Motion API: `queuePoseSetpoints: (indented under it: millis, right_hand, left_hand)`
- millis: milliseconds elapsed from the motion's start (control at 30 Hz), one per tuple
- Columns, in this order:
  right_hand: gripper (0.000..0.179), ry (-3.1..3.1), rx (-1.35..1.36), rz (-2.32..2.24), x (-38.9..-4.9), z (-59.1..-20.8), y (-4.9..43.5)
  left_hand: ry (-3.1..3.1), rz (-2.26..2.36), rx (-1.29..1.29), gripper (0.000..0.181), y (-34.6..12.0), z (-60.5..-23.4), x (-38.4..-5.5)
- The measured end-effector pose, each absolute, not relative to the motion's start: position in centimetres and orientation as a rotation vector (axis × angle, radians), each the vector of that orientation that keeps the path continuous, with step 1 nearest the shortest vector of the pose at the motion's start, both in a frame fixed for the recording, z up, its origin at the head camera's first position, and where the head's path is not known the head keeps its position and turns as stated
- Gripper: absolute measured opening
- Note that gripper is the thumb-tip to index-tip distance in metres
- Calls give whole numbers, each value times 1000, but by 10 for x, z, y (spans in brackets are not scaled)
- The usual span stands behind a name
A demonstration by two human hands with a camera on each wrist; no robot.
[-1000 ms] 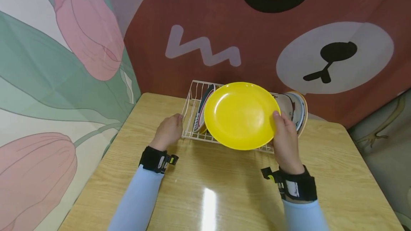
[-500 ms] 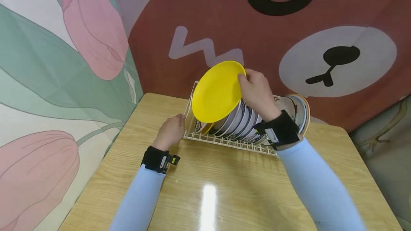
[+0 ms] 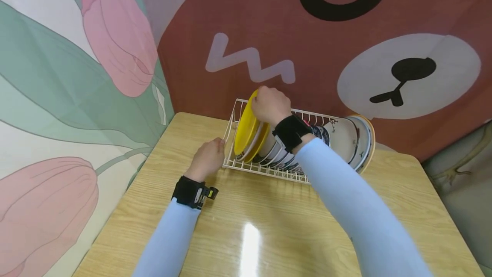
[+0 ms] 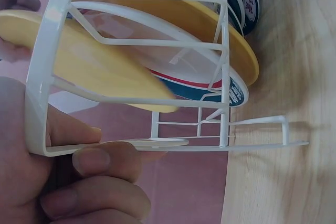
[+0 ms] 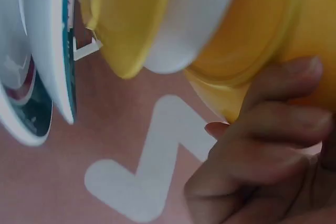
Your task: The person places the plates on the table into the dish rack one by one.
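Note:
My right hand (image 3: 271, 105) grips the upper rim of a yellow plate (image 3: 246, 129), which stands steeply tilted at the left end of a white wire dish rack (image 3: 269, 174). In the right wrist view, curled fingers (image 5: 286, 121) lie against the plate's underside. My left hand (image 3: 207, 157) holds the rack's left end; in the left wrist view its thumb and fingers pinch the wire frame (image 4: 39, 87). Just right of the held plate stand a white plate with a dark patterned edge (image 4: 189, 56) and another yellow plate (image 4: 247, 61). The held plate's lower edge is inside the rack.
Several patterned bowls (image 3: 276, 155) stand in a row along the rack's middle. Larger plates (image 3: 346, 138) lean at its right end. The rack stands on a wooden table (image 3: 215, 234), close to a wall hanging (image 3: 323, 54) behind.
My right hand has carried the yellow plate leftward, turned it from facing the camera to nearly edge-on, and lowered it into the rack's left end. The left hand has stayed on the rack.

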State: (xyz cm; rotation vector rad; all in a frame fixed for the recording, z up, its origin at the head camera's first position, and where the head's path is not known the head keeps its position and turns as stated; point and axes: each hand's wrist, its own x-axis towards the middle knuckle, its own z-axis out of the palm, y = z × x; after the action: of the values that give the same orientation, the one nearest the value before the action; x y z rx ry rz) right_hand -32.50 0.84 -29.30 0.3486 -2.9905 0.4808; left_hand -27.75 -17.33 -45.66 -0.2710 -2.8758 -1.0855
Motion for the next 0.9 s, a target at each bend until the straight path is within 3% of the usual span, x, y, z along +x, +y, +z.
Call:
queuePoseSetpoints:
  millis: [400, 633, 900]
  right_hand:
    - [30, -3046, 276, 119, -349, -321, -11]
    - [26, -3055, 254, 128, -355, -330, -11]
    - [37, -3082, 256, 171, -354, -329, -7]
  left_hand:
    - [-2870, -1056, -260, 38, -168, -457, -275]
    - [-2866, -1074, -266, 40, -167, -455, -275]
    - [-2872, -1062, -257, 38, -169, -456, -276]
